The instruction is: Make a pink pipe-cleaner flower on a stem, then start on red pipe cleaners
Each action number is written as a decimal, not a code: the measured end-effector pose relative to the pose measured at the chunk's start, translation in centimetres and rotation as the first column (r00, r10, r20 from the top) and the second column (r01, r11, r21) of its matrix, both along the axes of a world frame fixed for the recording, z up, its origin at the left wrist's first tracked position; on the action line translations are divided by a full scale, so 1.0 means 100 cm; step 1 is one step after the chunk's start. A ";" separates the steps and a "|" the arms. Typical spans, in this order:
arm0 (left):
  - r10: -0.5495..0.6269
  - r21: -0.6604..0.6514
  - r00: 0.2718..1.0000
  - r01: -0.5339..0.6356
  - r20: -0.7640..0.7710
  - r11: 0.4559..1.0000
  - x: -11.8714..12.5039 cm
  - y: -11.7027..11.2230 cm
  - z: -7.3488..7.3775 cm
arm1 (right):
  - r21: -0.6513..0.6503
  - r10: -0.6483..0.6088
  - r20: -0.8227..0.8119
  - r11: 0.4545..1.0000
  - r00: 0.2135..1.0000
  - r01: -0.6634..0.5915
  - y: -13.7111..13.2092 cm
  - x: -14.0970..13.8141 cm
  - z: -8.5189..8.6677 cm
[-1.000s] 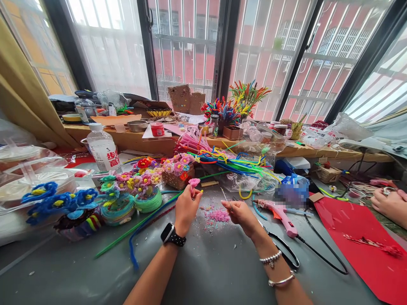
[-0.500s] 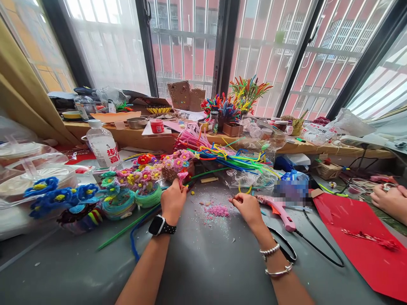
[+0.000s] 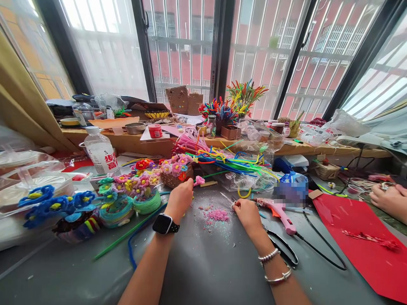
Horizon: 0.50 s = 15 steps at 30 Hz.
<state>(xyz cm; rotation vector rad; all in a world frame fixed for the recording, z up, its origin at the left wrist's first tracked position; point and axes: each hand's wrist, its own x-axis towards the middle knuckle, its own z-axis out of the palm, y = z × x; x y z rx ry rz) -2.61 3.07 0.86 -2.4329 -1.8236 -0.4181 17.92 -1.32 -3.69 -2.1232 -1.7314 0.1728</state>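
Note:
My left hand (image 3: 179, 198), with a watch on its wrist, is closed on a small pink fuzzy pipe-cleaner flower (image 3: 199, 181) whose head sticks out to the right of the fingers. My right hand (image 3: 247, 214) grips a pair of scissors (image 3: 227, 198); their thin silver blades point up and left, slightly apart, and the handles are mostly hidden by the fingers. Between the hands, a heap of pink fuzz clippings (image 3: 217, 215) lies on the grey table (image 3: 206, 271). Left of my left hand stand small pots of pipe-cleaner flowers (image 3: 146, 202).
A pink glue gun (image 3: 280, 212) with a black cord lies right of my right hand. Bundled pipe cleaners (image 3: 229, 159) lie behind. A water bottle (image 3: 100, 150) stands at left. Red paper (image 3: 359, 228) and another person's hand (image 3: 389, 199) are at right.
My left hand has turned and moved slightly right, bringing the pink flower out to its right side. The scissors in my right hand have swung left and their blades show more clearly.

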 end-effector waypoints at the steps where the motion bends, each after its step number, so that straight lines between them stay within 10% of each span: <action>1: -0.016 -0.035 1.000 0.016 0.000 0.999 0.002 0.002 -0.002 | 0.000 -0.005 0.007 1.000 1.000 0.005 0.000 0.000 0.000; 15: 0.012 -0.011 0.952 -0.009 0.306 1.000 0.010 0.004 -0.020 | 0.200 0.080 -0.217 0.979 0.973 -0.036 -0.002 -0.009 0.004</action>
